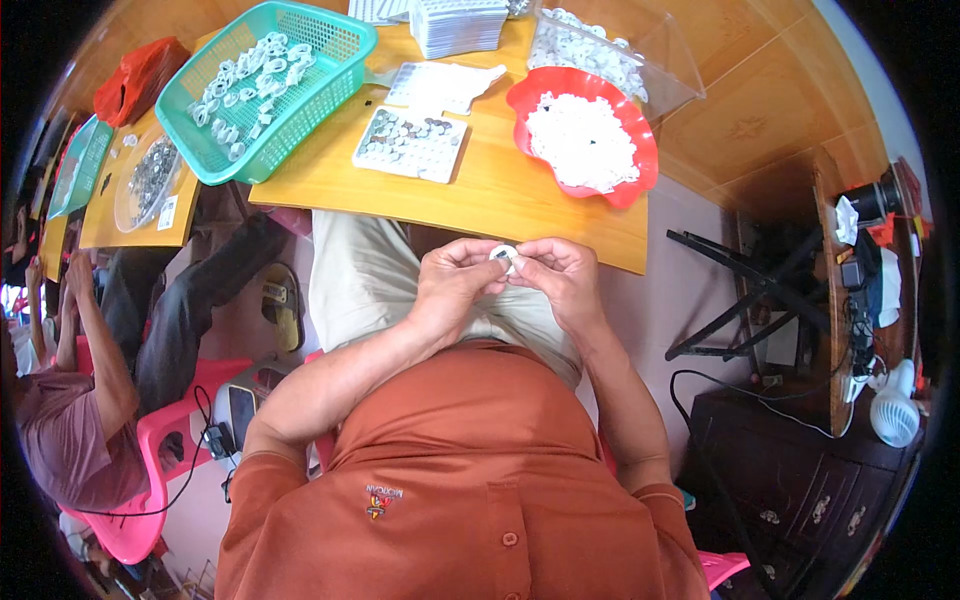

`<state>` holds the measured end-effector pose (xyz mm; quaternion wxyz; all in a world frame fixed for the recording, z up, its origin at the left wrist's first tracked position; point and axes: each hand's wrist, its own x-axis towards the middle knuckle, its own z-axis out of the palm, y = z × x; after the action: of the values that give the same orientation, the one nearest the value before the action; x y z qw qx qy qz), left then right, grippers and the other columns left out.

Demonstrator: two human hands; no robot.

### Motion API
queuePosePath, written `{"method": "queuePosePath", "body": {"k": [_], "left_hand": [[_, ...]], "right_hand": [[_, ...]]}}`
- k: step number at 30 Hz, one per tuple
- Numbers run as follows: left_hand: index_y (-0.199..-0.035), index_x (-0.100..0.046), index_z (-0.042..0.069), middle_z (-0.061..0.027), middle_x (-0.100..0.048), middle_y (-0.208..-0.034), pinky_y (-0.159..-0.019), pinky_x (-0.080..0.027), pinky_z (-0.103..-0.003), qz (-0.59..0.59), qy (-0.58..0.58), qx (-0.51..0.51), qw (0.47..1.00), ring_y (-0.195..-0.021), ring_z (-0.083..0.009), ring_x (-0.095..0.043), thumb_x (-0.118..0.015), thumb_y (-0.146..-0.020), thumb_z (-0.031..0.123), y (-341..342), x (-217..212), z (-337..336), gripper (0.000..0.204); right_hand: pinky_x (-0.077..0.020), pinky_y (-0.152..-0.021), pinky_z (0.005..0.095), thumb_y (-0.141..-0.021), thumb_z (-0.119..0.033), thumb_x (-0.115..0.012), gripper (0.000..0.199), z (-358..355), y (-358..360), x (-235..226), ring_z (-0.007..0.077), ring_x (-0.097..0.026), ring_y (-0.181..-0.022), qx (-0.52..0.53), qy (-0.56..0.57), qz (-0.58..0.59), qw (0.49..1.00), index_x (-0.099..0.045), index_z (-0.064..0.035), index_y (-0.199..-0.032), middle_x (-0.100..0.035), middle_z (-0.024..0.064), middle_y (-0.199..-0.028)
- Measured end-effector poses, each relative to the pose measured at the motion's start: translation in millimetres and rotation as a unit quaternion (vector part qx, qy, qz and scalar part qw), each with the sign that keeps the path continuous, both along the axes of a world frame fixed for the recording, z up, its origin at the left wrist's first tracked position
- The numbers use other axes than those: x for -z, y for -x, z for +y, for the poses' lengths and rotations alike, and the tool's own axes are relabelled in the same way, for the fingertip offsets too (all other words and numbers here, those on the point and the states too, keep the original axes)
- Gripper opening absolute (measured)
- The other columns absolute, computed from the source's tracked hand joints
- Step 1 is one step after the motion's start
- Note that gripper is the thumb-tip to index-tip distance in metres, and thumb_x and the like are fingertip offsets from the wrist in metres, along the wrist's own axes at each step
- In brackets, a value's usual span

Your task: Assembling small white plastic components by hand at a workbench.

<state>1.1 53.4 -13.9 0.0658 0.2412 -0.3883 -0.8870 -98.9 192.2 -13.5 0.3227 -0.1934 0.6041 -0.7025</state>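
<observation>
Just in front of the table's near edge, both my hands meet over my lap around a small round white plastic part (pixel 503 252) with a dark spot in its middle. My left hand (pixel 455 280) pinches it from one side, and the fingers of my right hand (pixel 556 275) close on its other side. On the table ahead lies a white tray (pixel 440 165) with several small round silvery pieces in it. To its right, a red scalloped bowl (pixel 640 160) holds a heap of small white pieces.
A green basket (pixel 340 85) with white rings stands at the left of the wooden table (pixel 500 205). Stacked white trays (pixel 458 28) and a clear bin (pixel 670 75) are at the back. Another person (pixel 80 400) sits at the left; a folding stand (pixel 745 290) is at the right.
</observation>
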Motion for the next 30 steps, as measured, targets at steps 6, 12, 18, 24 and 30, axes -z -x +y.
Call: {"method": "queuePosePath", "body": {"k": [6,12,18,24,30], "left_hand": [[-0.097,-0.065,0.002,-0.0051,-0.068,-0.081,-0.056,-0.049,-0.019,0.001,0.011,-0.008,1.000,-0.064,-0.0080,-0.061,-0.066,-0.083,0.001,0.8,5.0,1.3,0.014],[-0.097,-0.064,0.002,-0.0045,-0.067,-0.078,-0.057,-0.050,-0.020,0.001,0.008,-0.017,1.000,-0.062,-0.0093,-0.060,-0.064,-0.083,-0.001,0.9,6.3,-0.6,0.015],[-0.099,-0.064,0.003,-0.0040,-0.066,-0.080,-0.059,-0.049,-0.021,-0.008,0.020,-0.012,1.000,-0.064,-0.0096,-0.060,-0.065,-0.083,0.001,-2.9,-2.6,-6.7,0.015],[-0.100,-0.063,0.002,-0.0047,-0.067,-0.081,-0.058,-0.050,-0.021,0.005,0.002,-0.028,1.000,-0.063,-0.0097,-0.062,-0.066,-0.083,0.002,-7.3,-18.0,-15.0,0.017],[-0.101,-0.063,-0.002,-0.0073,-0.067,-0.085,-0.059,-0.050,-0.021,0.043,-0.020,-0.086,0.995,-0.065,-0.0101,-0.061,-0.064,-0.081,-0.003,-6.9,-25.6,-32.7,0.020]], "right_hand": [[-0.0565,-0.072,0.0263,-0.085,0.004,-0.063,0.013,-0.2,-4.1,0.5,0.0152,-0.066,-0.078,0.004,0.014,0.018,1.000,-0.063,0.0083,-0.097,-0.068,0.0131,-0.090],[-0.0564,-0.072,0.0261,-0.084,0.005,-0.063,0.013,-3.2,-5.8,2.6,0.0146,-0.066,-0.077,0.001,0.016,0.012,1.000,-0.063,0.0076,-0.097,-0.068,0.0119,-0.088],[-0.0569,-0.071,0.0266,-0.084,0.005,-0.063,0.013,-8.6,-8.0,-2.3,0.0146,-0.066,-0.077,0.015,-0.012,0.023,1.000,-0.063,0.0070,-0.096,-0.068,0.0120,-0.088],[-0.0567,-0.070,0.0268,-0.084,0.005,-0.061,0.013,-22.3,-5.1,-22.5,0.0142,-0.066,-0.076,-0.008,-0.012,0.059,0.998,-0.063,0.0068,-0.097,-0.067,0.0110,-0.086],[-0.0511,-0.060,0.0237,-0.085,-0.003,-0.063,0.015,-68.3,17.8,-52.9,0.0096,-0.063,-0.070,-0.032,-0.055,0.143,0.988,-0.064,0.0064,-0.096,-0.067,0.0080,-0.081]]}}
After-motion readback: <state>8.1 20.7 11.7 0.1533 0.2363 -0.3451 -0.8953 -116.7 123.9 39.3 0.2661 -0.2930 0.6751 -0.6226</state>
